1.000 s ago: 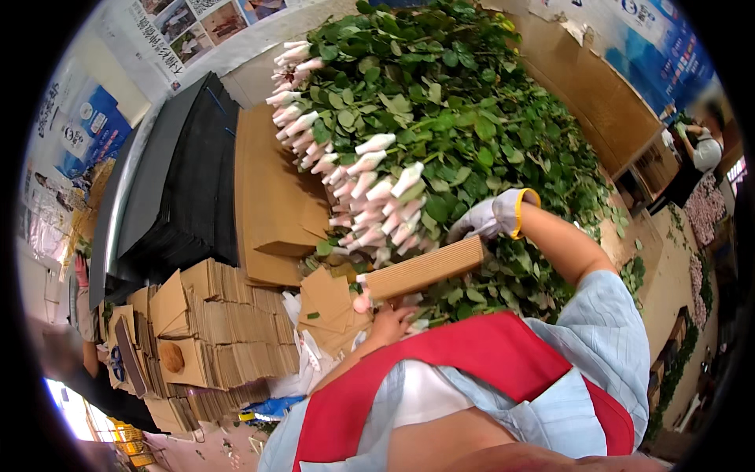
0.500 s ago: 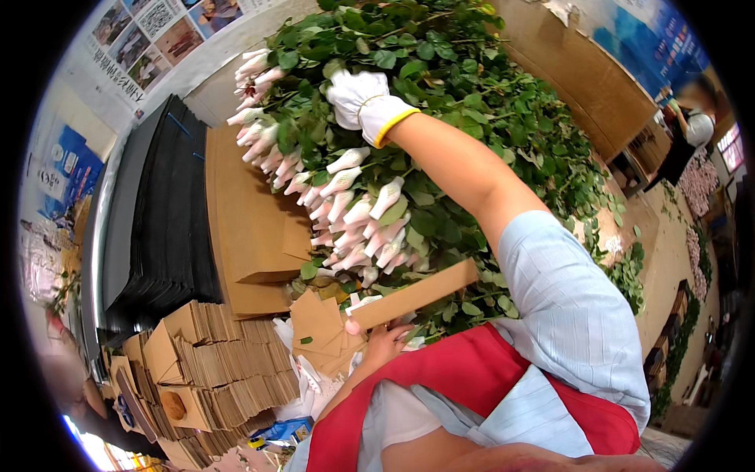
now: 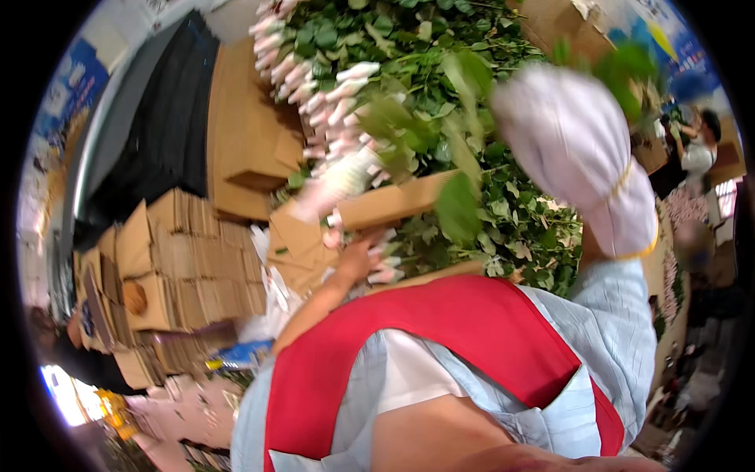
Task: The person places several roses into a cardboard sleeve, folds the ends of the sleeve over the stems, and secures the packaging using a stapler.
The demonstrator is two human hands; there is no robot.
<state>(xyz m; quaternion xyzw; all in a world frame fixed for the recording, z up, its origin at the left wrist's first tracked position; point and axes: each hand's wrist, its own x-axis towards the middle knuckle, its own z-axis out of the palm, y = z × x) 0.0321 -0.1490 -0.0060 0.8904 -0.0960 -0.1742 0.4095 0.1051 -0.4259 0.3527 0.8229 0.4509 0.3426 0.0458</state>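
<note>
My right hand (image 3: 570,138), in a white glove with a yellow cuff, is closed and blurred by motion at the upper right. Blurred leaves run leftward from it to a pale rose head in a white net sleeve (image 3: 340,186); the stem's grip is hidden inside the glove. My bare left hand (image 3: 360,256) rests low in the middle, against several netted rose heads (image 3: 385,261) below a cardboard strip (image 3: 397,201). Its fingers are partly hidden and smeared. Beyond lies a large heap of leafy roses (image 3: 409,35), their netted heads (image 3: 295,72) pointing left.
Folded cardboard (image 3: 200,263) is stacked at the left, with black sheets (image 3: 145,118) behind it. Loose cardboard pieces (image 3: 297,240) lie beside my left hand. Another person (image 3: 698,145) stands at the far right.
My right hand has swung from the heap to the right and nearer me, drawing a netted rose along. My left hand remains low by the strip. The view has shifted.
</note>
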